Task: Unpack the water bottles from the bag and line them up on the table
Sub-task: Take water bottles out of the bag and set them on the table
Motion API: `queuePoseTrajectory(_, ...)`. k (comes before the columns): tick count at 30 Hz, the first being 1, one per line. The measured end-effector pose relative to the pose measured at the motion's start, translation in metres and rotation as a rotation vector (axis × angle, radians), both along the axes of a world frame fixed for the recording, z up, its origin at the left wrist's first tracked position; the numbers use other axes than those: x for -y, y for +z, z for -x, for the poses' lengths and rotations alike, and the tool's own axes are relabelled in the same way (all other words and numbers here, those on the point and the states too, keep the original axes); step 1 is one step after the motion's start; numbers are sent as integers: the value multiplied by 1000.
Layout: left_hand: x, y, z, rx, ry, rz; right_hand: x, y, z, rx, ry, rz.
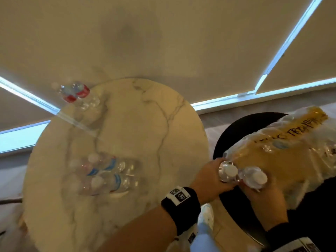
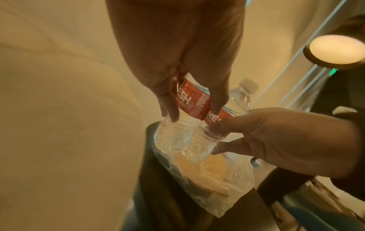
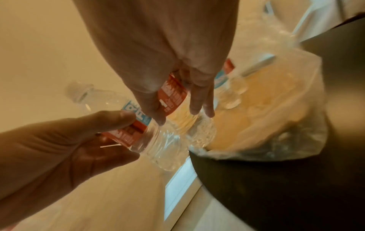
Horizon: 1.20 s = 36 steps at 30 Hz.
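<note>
A: Two bottles out at the bag mouth. Left bottle (image 1: pixel 228 171) in the left hand (image 1: pixel 209 179), right bottle (image 1: pixel 254 178) in the right hand (image 1: pixel 261 195). Caps face up toward the head camera, so both long axes run roughly upright, bases down toward the bag (image 1: pixel 283 148).

B: Grip state?

A: Both hands wrapped around the bottle bodies — thumb on one side, fingers on the other, about at the red label. Neither hand is free.

B: Touching each other?

A: Bottles sit side by side, very close; wrist views suggest the lower bodies meet, but I can't confirm contact.

B: Where's the drop zone?

A: Round marble surface (image 1: pixel 181 110) lies to the left of both hands. Left hand is nearer its edge; the right one has to cross further. A cluster of bottles (image 1: pixel 103 173) already stands on the near-left part, two more (image 1: pixel 78 93) at the far edge.

B: So?

A: My read — carry left, keep axes upright, left hand sets down first beside the cluster.
</note>
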<state>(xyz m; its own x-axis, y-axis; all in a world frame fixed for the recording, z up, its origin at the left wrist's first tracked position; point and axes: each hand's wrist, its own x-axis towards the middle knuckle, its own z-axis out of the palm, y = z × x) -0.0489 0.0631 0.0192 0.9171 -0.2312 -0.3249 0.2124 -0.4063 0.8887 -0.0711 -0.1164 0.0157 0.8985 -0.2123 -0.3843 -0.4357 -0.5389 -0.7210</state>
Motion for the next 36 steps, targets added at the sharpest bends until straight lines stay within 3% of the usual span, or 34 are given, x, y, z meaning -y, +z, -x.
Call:
queuePoseTrajectory(4, -87, 22, 71, -55, 206, 15, -87, 27, 38, 116, 125, -73)
queuePoseTrajectory(11, -233, 31, 176, -52, 489, -108, -238, 36, 94, 15, 377, -177)
queuePoseTrajectory(14, -280, 37, 200, -65, 549, -137, -292, 30, 112, -2, 392, -218)
queuePoseTrajectory(19, -313, 37, 212, -60, 606, -156, -340, 22, 130, -7, 429, -116)
queuePoseTrajectory(24, -316, 40, 218, -109, 513, -225, -342, 19, 131, -32, 450, -89)
queuePoseTrajectory(29, -309, 35, 229, -365, 179, -640, -297, 17, 127, -142, 508, -89)
queuePoseTrajectory(32, -278, 37, 216, -282, 55, -648, -241, 20, 117, -117, 432, -42)
queuePoseTrajectory(36, -193, 48, 167, -90, -122, -647, -141, 12, 72, -83, 144, 66)
